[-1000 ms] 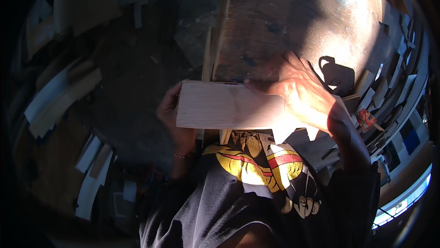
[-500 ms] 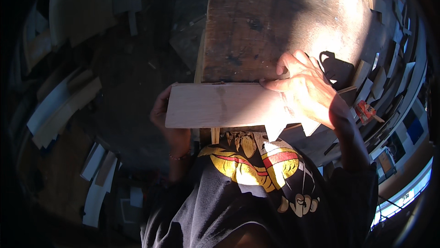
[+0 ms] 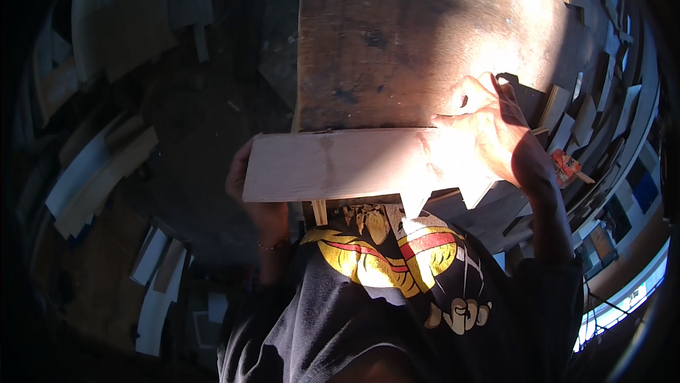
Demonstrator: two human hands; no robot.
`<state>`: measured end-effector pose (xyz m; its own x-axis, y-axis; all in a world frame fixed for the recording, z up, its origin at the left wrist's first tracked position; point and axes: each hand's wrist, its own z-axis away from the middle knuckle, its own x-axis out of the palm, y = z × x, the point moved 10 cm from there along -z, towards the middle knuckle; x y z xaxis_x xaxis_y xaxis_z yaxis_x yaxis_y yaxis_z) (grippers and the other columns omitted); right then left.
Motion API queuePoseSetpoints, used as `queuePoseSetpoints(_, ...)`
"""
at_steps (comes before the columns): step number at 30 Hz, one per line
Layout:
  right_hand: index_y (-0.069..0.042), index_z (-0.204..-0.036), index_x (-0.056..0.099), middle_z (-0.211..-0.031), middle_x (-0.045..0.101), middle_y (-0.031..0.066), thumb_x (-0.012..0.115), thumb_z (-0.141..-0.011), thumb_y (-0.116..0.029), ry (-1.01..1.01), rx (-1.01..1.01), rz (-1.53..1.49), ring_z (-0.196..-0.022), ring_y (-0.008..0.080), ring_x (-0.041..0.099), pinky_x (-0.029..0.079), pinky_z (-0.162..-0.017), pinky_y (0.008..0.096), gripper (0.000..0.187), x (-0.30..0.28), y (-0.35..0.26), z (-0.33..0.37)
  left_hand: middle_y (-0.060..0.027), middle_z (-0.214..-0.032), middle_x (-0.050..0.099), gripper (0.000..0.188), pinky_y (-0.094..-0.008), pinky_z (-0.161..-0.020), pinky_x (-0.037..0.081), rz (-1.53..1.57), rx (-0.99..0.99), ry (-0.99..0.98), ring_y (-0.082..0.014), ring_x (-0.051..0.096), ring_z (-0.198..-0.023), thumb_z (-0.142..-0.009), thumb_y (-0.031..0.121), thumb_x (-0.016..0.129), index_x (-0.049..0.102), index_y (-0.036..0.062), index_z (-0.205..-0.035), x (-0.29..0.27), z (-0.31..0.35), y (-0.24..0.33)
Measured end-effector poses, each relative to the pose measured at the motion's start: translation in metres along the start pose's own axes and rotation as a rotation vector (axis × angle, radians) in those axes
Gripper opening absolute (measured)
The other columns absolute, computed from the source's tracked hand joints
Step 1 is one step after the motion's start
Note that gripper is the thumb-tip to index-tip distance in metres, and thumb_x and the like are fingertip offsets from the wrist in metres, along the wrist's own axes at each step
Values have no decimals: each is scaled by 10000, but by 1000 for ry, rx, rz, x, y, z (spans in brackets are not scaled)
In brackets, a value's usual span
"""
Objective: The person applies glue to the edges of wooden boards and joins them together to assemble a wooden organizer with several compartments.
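A pale wooden board (image 3: 354, 165) lies crosswise in front of my body at the near end of the worktable. Pointed wooden pieces, one of them a bright tip (image 3: 415, 202), jut out under its near edge toward me. Around the board's left end, my left hand (image 3: 242, 174) is closed, its fingers partly hidden behind the wood. My right hand (image 3: 489, 128) is at the right end, thumb along the far edge and the other fingers bent above the table. Strong sunlight washes out the contact between this hand and the board.
The brown worktable (image 3: 368, 57) stretches away beyond the board. Stacked wood offcuts (image 3: 584, 124) line the right side, with a small red-orange packet (image 3: 565, 165) among them. More boards (image 3: 106, 170) lie in shadow at the left.
The board and both hands have shifted slightly left in the view, as has the table. My right hand has moved right along the board, toward its right end.
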<state>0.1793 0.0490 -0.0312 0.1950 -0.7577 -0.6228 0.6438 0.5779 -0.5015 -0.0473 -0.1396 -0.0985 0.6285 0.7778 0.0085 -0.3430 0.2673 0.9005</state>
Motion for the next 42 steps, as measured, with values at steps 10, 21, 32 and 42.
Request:
queuePoseSetpoints(10, -78, -1136, 589, -1026, 480, 105, 644, -691, -184, 75, 38, -30, -984, 263, 430, 331, -902, 386, 461, 11, 42, 32, -128, -967, 630, 312, -293, -806, 489, -38, 0, 35, -169, 608, -892, -872, 184, 533, 570, -56, -1067, 1, 12, 5)
queuePoseSetpoints(21, -60, -1199, 541, -1057, 481, 105, 620, -730, -160, 173, 77, -51, -991, 252, 431, 308, -920, 390, 487, 17, 70, 52, -126, -987, 616, 355, -303, -829, 473, -153, -87, 137, -174, 595, -914, -847, 212, 570, 550, -49, -1087, -17, 24, -13)
queuePoseSetpoints(32, -35, -1237, 511, -1142, 473, 133, 609, -725, -103, 410, 143, -162, -1052, 280, 433, 277, -976, 402, 526, 4, 96, 75, -119, -994, 612, 367, -288, -820, 477, 51, -86, 92, -161, 594, -908, -857, 226, 573, 543, -53, -1094, -8, 18, -7)
queuePoseSetpoints(42, -15, -1283, 450, -1217, 466, 126, 629, -748, -148, 219, 200, 127, -1080, 230, 406, 255, -953, 344, 580, -7, 80, 58, -125, -1005, 609, 367, -295, -822, 481, -148, 102, -8, -168, 595, -915, -879, 239, 538, 542, -54, -1101, -2, 16, 12)
